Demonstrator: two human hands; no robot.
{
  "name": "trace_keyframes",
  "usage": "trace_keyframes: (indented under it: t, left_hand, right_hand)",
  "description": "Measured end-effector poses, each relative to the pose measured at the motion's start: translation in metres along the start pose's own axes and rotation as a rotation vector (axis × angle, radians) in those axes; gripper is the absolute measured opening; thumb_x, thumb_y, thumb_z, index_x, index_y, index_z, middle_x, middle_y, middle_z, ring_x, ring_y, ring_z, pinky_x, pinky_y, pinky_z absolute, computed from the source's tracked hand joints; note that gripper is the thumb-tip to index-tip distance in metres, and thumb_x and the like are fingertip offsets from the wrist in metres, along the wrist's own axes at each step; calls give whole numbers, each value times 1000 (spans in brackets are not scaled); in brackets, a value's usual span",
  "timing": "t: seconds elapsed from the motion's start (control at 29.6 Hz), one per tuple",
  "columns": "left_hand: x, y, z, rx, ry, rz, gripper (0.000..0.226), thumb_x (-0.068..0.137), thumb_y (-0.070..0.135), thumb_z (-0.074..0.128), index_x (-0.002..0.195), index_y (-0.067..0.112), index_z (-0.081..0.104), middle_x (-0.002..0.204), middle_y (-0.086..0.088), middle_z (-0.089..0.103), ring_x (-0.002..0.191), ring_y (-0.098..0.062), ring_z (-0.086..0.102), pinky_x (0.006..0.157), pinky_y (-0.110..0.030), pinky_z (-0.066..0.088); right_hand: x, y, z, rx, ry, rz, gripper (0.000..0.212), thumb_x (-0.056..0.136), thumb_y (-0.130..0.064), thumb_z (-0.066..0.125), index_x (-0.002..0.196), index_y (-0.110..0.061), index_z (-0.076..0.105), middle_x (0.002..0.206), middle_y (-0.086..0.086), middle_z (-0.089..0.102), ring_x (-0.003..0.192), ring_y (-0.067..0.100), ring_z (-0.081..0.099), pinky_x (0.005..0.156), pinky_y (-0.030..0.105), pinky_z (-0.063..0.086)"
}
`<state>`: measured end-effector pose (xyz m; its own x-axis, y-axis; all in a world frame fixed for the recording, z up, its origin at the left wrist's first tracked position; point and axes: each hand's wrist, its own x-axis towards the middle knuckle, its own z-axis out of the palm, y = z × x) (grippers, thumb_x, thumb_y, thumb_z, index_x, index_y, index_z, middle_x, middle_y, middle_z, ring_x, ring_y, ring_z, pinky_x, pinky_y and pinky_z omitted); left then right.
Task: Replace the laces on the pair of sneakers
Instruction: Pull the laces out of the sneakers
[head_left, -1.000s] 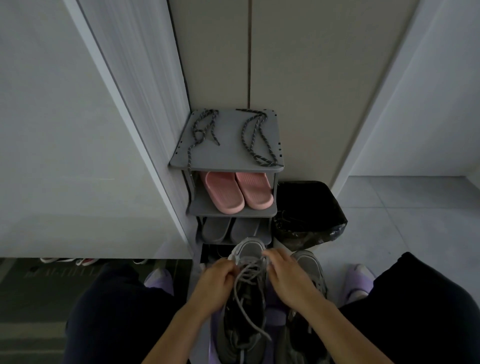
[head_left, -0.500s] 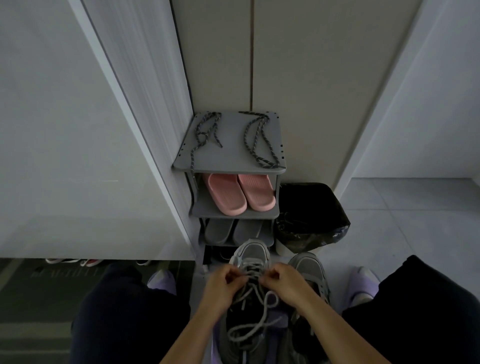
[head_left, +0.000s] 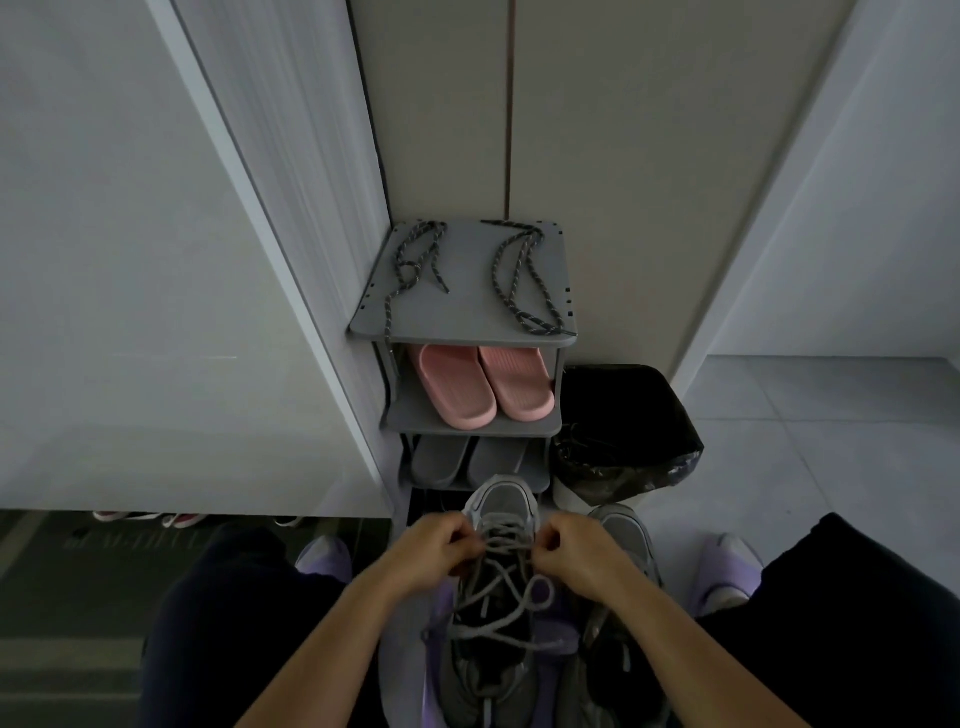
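the left hand (head_left: 435, 552) and the right hand (head_left: 577, 552) both have their fingers curled, each pinching a strand of the flat grey lace (head_left: 506, 541) just behind the toe of a grey mesh sneaker (head_left: 501, 505). this sneaker stands low in the middle of the view, between the person's dark-clad knees, with its toe pointing away towards the rack. the lace crosses between the two hands. behind them it lies in slack, untidy loops over the open tongue. a second grey sneaker (head_left: 625, 535) stands just beside the first, on its right, partly hidden by the right forearm.

straight ahead, in the corner of the wall, is a grey plastic shoe rack (head_left: 470, 317). on its top shelf a dark speckled rope lace (head_left: 410, 270) lies on the left side, one end hanging over the front edge, and a second speckled rope lace (head_left: 524, 283) lies well apart on the right. the shelf below holds pink foam slippers (head_left: 483, 387), and the one under that holds grey slippers (head_left: 467, 460). a bin lined with a black plastic bag (head_left: 626, 415) stands against the rack's right side on the pale tiled floor (head_left: 831, 441).
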<state>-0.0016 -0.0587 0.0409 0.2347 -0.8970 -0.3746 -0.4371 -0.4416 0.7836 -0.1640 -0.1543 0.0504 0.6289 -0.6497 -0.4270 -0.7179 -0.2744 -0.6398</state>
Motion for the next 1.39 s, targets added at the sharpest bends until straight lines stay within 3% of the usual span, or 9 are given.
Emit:
trace_keyframes:
  t: [0.1,0.24,0.37,0.54,0.74,0.98,1.18,1.32,1.39]
  left_hand:
    - [-1,-2,7,-147,60,-36,22,88,10,59,69,17,51,65,4,53,52,7,52,52,-6,39]
    - [-12,-9,47,-459,311,-111,11,85,14,63,77,14,55,73,1,57,69,-7,53,57,-5,40]
    - [-11,-13,47,-284,337,-111,13,88,16,59,75,15,56,77,-1,59,74,-11,55,64,-12,40]
    - [-4,-14,16,-110,233,-42,26,87,15,60,65,24,49,64,9,51,61,0,46,57,-9,36]
    - [-7,-20,55,-223,320,-63,19,87,16,59,73,24,50,82,-2,52,73,-7,50,63,-9,38]
    - [-7,-16,31,59,428,89,39,83,9,60,62,28,33,60,8,40,55,-3,39,55,-13,32]
    - [-8,-14,47,-179,424,2,28,88,10,57,71,23,39,72,3,43,66,-5,43,63,-7,38]
    - [-7,-12,55,-233,496,-76,24,89,13,57,70,23,46,77,2,48,74,-13,49,63,-5,38]
    - [-6,-15,45,-256,420,-130,14,91,18,54,77,17,52,82,-2,53,79,-14,52,62,-5,38]
  right_hand:
    - [1,3,7,177,35,52,17,85,-17,60,71,-16,50,70,-3,53,62,7,49,55,18,36]
    - [-4,9,33,550,35,187,13,87,-20,61,82,-9,56,78,9,54,74,16,52,65,26,40]
    - [-12,5,47,717,171,281,19,91,-16,55,77,-4,56,80,12,61,75,20,57,64,28,42]
    - [-16,0,44,721,268,255,22,87,-9,52,68,-7,43,68,12,44,62,17,40,55,29,29]
    - [-16,4,50,769,216,228,9,87,-14,62,81,-9,61,83,14,65,81,26,61,71,32,46]
    - [-11,8,46,1025,313,329,20,87,0,56,68,-7,57,65,10,55,63,21,50,63,30,40]
    - [-14,3,56,1041,155,326,19,88,-10,60,69,-5,62,73,17,66,72,25,61,74,37,49]
    - [-14,0,62,1012,242,336,14,89,-12,58,83,0,63,92,26,67,81,28,62,78,37,49]
    - [-14,-2,60,1093,286,379,15,90,-11,54,85,1,61,91,25,65,84,33,62,75,37,49]
